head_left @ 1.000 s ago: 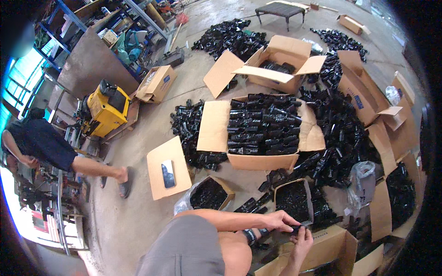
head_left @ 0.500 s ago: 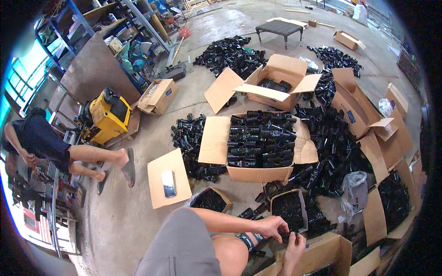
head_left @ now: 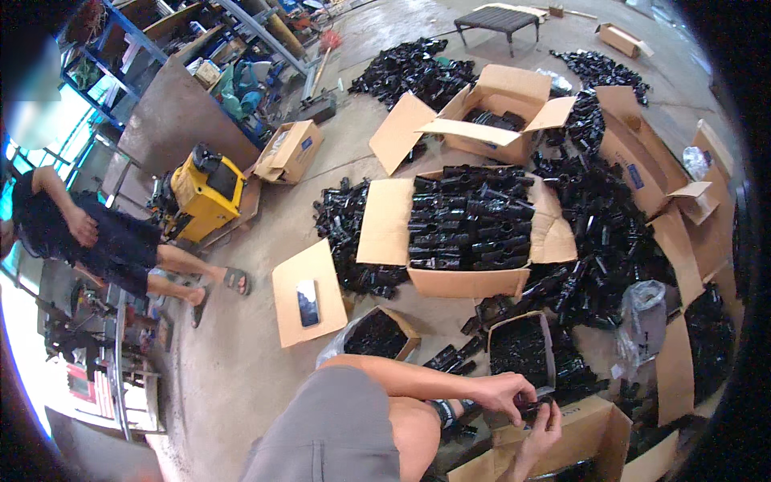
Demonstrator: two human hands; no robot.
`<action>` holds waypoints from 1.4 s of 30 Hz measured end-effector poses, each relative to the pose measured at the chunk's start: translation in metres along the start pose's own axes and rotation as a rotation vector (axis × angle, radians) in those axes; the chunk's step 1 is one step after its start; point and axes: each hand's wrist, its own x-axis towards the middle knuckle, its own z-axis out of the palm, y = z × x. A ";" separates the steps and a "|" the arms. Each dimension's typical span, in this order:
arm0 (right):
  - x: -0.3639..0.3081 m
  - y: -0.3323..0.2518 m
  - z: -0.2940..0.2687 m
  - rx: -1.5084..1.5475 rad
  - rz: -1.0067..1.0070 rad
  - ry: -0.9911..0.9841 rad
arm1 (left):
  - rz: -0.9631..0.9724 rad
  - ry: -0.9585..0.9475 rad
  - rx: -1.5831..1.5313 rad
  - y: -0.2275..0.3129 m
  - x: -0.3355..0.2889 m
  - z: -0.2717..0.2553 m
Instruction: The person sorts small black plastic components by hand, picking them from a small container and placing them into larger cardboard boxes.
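My left hand [head_left: 506, 395] and my right hand [head_left: 543, 432] meet just past my knee, fingers closed around a small black part [head_left: 532, 408]. Its exact kind is mostly hidden by the fingers. Directly beneath them is an open cardboard carton [head_left: 593, 438]. Beyond the left hand stands a small box [head_left: 549, 344] filled with little black pieces. Farther on, a large open carton [head_left: 466, 283] is packed with rows of glossy black tubular parts [head_left: 470, 221]. Loose parts of the same sort [head_left: 594, 233] lie heaped to its right.
At left stands another person [head_left: 96, 229] in dark clothes, near a yellow machine [head_left: 207, 197]. A phone [head_left: 307, 304] lies on a cardboard sheet [head_left: 289, 325]. Behind are another open carton [head_left: 502, 88], more black heaps [head_left: 414, 72] and a low slatted table [head_left: 498, 19]. A clear plastic bag [head_left: 642, 309] sits right.
The view has shifted, so the scene sits a little higher and further right. Both hands stay together around the black part. The person at left has turned and stands more upright.
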 end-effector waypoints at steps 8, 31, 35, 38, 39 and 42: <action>0.004 -0.018 0.006 -0.015 -0.034 0.016 | -0.024 -0.044 -0.191 -0.020 0.007 0.004; -0.006 -0.084 0.032 -0.552 -0.332 -0.100 | -0.106 -0.074 -0.298 -0.038 0.003 0.007; -0.008 -0.081 0.040 -0.555 -0.259 -0.082 | -0.075 -0.081 -0.308 -0.053 0.001 0.012; 0.016 -0.035 0.037 -0.385 -0.132 -0.022 | -0.193 -0.105 -0.406 -0.033 -0.002 0.001; 0.025 -0.016 0.038 -0.194 -0.017 0.004 | -0.287 -0.063 -0.469 -0.025 -0.008 -0.002; 0.045 -0.024 0.052 -0.269 -0.014 0.107 | -0.390 0.170 -0.673 -0.023 -0.022 -0.019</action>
